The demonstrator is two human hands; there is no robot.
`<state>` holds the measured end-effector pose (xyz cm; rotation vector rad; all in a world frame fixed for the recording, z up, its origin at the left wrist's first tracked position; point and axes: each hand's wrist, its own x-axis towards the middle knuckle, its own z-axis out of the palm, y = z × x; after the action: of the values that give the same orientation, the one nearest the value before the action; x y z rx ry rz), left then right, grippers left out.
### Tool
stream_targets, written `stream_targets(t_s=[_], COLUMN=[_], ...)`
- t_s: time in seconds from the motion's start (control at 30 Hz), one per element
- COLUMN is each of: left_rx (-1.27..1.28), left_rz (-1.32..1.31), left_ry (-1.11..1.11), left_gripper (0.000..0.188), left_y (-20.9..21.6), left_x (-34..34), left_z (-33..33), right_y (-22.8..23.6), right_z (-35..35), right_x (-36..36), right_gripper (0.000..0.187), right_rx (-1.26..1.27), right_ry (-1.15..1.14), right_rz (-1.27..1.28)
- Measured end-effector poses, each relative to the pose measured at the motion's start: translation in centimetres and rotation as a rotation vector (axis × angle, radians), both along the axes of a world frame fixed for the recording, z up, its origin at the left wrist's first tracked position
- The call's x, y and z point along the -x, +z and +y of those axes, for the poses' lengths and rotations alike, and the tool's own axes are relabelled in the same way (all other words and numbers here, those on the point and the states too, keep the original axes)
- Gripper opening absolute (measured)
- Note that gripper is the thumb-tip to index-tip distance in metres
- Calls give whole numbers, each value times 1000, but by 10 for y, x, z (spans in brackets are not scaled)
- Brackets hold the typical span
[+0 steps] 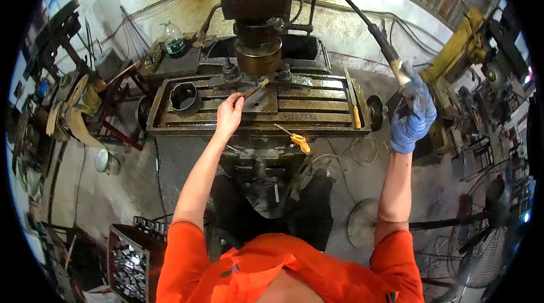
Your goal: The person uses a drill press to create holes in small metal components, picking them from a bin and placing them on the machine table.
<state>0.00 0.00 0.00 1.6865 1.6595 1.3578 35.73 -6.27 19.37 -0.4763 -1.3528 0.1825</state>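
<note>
My bare left hand [229, 114] pinches a small brush [260, 85] over the middle of the slotted machine table [317, 116]. The brush's bristle end points up and right, just below the round metal spindle head [258, 58]. Off to the right, my right hand [413, 119] in a blue work glove is raised and wrapped round the pale end of a long dark lever [381, 39] running down from the machine's upper body. On the table's left stands an open round tin [185, 99], dark inside. Two clamp bolts [231, 71] flank the spindle.
A yellow-handled screwdriver [300, 142] lies at the table's front edge, and a yellow-handled file [356, 113] on its right end. A box of metal pieces [129, 263] sits lower left. A fan [481, 235] stands lower right, and a clear bottle [173, 39] behind left.
</note>
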Motion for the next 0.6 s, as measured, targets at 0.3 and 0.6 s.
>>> stream_targets(t_s=[0.3,0.6], left_rx=[-3,3], left_rz=[-1,39], left_ry=[-9,12], left_gripper=[26,27], left_y=[-1,12], left_x=[-8,-15], left_z=[8,8], right_y=[23,53], right_z=[0,13], right_x=[-5,-6], right_gripper=[24,33], right_rx=[-86,-212], right_ry=[39,-154], right_rz=[-3,-67])
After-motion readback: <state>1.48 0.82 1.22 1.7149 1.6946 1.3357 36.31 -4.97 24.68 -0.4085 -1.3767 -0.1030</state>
